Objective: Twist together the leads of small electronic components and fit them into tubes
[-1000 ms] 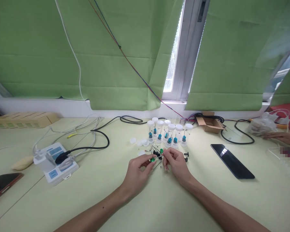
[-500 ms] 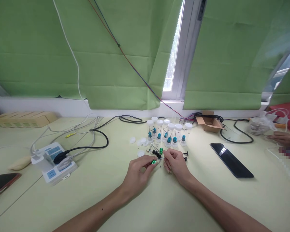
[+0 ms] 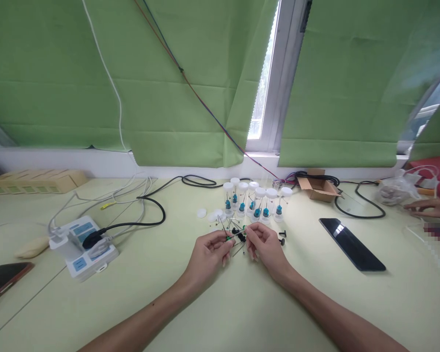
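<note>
My left hand (image 3: 209, 256) is closed in a pinch on a small green part (image 3: 229, 238), partly hidden by the fingertips. A thin metal rod (image 3: 222, 223) slants up beside it. My right hand (image 3: 267, 244) pinches the end of another thin metal rod (image 3: 236, 234) that runs across to the green part. A second green piece (image 3: 245, 228) shows at the right fingertips; I cannot tell whether they touch it. Black small parts (image 3: 241, 237) and loose rods lie just behind and between the hands. Clear tubes (image 3: 257, 210) with white caps and blue parts inside stand behind them.
White round caps (image 3: 201, 212) lie left of the tubes, black knobs (image 3: 282, 241) right of my right hand. A dark phone (image 3: 352, 244) lies further right, a power strip (image 3: 91, 254) with cables at left. An open cardboard box (image 3: 319, 190) stands behind; another person's hand (image 3: 430, 209) is far right.
My left hand has moved slightly up and left with the green part, now tilted. My right hand has shifted a little up and left. The other person's hand has moved slightly.
</note>
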`<state>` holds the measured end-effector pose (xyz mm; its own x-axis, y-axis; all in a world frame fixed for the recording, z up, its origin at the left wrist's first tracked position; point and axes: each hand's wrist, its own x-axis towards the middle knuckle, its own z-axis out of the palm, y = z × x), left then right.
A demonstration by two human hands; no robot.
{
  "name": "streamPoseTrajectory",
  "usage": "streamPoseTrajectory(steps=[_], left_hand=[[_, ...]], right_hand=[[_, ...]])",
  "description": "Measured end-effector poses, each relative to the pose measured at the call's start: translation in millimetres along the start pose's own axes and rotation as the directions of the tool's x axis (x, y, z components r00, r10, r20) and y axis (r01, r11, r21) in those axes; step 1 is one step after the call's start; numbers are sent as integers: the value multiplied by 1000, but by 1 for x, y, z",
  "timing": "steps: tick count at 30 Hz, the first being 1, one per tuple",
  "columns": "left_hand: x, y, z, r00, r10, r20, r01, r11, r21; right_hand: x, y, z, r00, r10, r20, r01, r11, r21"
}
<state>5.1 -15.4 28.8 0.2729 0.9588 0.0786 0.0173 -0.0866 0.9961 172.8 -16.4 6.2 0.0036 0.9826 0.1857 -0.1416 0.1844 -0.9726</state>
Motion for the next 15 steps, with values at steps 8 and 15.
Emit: streamPoseTrajectory(steps=[8, 15], left_hand=[[1, -4, -2, 997, -79, 13, 79, 994, -74], [2, -5, -2, 997, -75, 27, 76, 996, -38]], right_hand=[[3, 5, -3, 999, -39, -12, 39, 999, -11], [2, 5, -4, 998, -57, -13, 56, 998, -31]])
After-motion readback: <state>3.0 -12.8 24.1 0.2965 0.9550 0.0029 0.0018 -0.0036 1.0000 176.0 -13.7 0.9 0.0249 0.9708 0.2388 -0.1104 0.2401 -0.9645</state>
